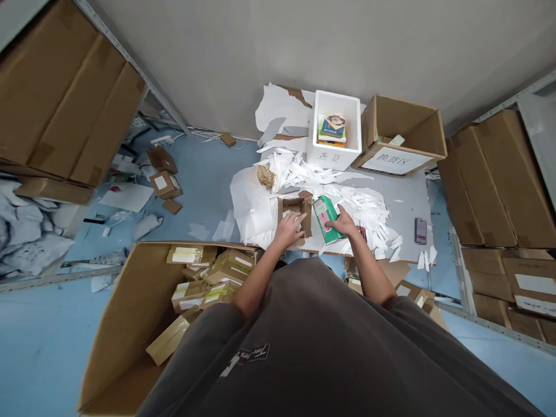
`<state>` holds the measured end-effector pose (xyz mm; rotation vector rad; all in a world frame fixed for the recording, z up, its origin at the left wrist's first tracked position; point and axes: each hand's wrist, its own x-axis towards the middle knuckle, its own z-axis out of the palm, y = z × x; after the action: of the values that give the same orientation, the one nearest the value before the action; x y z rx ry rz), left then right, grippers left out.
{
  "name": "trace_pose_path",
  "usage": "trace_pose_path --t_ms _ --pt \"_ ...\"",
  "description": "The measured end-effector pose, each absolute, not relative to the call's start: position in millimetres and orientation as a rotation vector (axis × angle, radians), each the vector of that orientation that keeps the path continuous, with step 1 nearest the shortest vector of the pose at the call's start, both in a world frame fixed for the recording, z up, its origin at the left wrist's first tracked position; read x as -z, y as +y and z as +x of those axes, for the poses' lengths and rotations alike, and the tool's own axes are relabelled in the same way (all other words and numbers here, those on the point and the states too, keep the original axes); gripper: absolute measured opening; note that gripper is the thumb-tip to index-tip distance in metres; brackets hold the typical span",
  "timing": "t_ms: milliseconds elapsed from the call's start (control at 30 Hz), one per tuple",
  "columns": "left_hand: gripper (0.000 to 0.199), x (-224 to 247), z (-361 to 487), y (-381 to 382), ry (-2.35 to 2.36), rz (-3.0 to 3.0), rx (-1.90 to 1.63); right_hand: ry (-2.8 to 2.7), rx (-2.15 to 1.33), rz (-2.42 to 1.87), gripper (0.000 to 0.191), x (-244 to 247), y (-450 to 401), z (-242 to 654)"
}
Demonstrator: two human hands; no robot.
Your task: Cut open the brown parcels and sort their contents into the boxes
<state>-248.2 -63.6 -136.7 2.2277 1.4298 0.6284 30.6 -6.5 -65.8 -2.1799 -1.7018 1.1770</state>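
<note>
A small open cardboard box (306, 225) sits near the front edge of the table. My left hand (288, 230) is over its left side, fingers stretched out and apart, reaching partly across the opening. What lies inside is mostly hidden by that hand. Just right of the cardboard box, my right hand (342, 222) grips a green and pink box (322, 213), thumb on its front face. The green box is tilted. Torn white paper strips (365, 202) lie around and behind both hands.
Behind stand a white foam box (313, 147) holding books (333, 128) and a cardboard carton (397, 159) with a paper label. A large carton (117, 324) of parcels (232, 266) is at my left. A phone-like object (420, 230) lies on the table's right. Shelves with cartons flank both sides.
</note>
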Motion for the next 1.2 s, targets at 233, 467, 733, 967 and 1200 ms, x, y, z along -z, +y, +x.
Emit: trace_pose_path --t_ms 233,467,733,967,1200 --pt "0.045 88 -124 2 0.807 2.485 -0.573 -1.747 -1.298 -2.017 0.115 48 -12 88" --pt "0.055 135 -90 9 0.979 1.955 -0.650 -1.512 -1.589 -1.781 0.070 48 -25 175" --pt "0.089 186 -53 -1 1.127 1.600 -0.658 -1.574 -1.428 -1.562 0.097 106 -21 152" --pt "0.055 219 -32 -21 1.720 1.318 -0.736 -1.604 -1.442 -1.610 0.112 136 1 131" --pt "0.059 253 -16 -49 1.792 1.380 -0.660 -1.612 -1.291 -1.751 0.081 184 -15 106"
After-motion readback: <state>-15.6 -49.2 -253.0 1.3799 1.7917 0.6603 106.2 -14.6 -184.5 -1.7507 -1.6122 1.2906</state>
